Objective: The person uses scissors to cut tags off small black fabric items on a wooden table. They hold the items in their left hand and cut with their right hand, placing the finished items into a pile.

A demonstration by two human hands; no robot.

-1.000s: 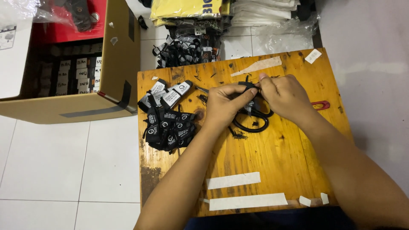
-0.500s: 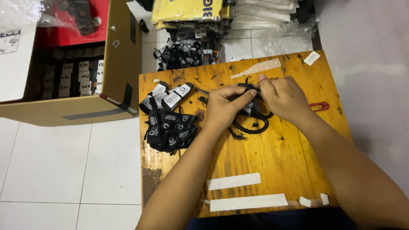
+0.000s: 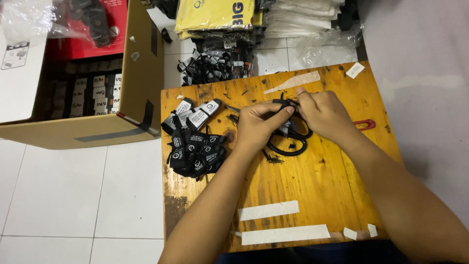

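Black cord is lying looped mid-desk; left hand and right hand are both pinching its upper end. Pile of tagged black pieces sitting finished at left, apparently.

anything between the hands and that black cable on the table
Nothing visible does. The left hand and right hand both already pinch the black cable over the wooden table.

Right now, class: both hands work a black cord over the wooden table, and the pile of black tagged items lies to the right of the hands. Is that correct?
Not quite. In the head view the pile of black tagged items lies to the left of the hands, beside the left hand. The rest holds: both hands, with the right hand, work the black cord over the wooden table.
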